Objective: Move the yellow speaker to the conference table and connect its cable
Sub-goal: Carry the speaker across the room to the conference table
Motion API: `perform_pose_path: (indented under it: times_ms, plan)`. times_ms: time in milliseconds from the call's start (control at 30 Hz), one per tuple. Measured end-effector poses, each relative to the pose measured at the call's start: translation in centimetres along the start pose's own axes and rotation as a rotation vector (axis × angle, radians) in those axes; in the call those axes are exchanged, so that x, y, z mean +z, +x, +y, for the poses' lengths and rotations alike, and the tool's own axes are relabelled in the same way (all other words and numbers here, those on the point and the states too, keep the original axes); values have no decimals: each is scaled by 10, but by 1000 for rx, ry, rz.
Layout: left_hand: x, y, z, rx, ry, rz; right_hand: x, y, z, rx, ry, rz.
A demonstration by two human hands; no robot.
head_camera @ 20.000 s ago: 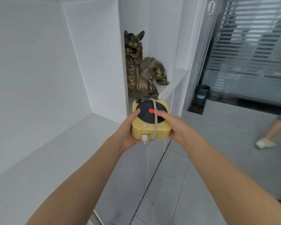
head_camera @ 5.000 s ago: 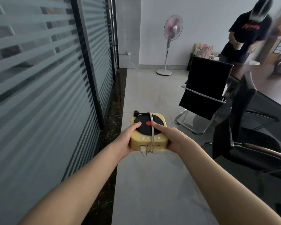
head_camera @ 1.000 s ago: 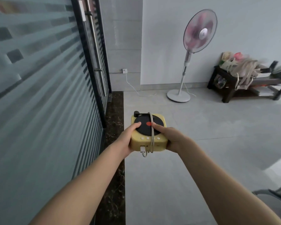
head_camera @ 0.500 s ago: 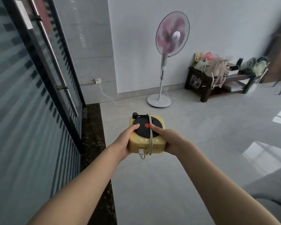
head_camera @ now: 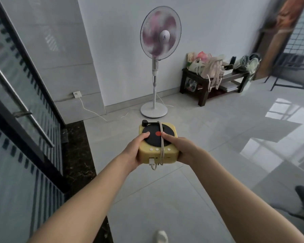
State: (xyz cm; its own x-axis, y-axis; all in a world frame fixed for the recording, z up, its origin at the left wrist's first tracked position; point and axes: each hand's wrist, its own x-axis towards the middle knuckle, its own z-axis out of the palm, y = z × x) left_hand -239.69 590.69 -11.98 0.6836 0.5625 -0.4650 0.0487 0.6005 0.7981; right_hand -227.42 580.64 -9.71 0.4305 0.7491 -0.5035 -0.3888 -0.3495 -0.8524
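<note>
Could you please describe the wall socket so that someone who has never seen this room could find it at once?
Start at the tall standing fan against the white wall and look to its left, down near the floor. There, a small white socket sits on the grey tiled wall beside the glass door. It is the only wall fitting, with a thin white cord trailing from it.

No legible text or labels.

Left hand (head_camera: pixel 132 151) and right hand (head_camera: pixel 182 149) grip the yellow speaker (head_camera: pixel 158 143).
</note>
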Motion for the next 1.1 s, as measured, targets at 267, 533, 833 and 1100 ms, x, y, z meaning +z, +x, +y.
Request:
perform_pose_path:
  times_ms: [267,533,833,1100]
  plan:
    - [40,105,52,16,56,-80,-45,84,-65,-26,19,86]
    - [89,204,84,-15,69,-144,-103,160,-117,-10,33,153]
    - [126,303,117,-57,111,-247,-149,230,-162,-7,79,235]
    - [168,412,157,-126,177,-380,-195,307,-210,-25,137,369]
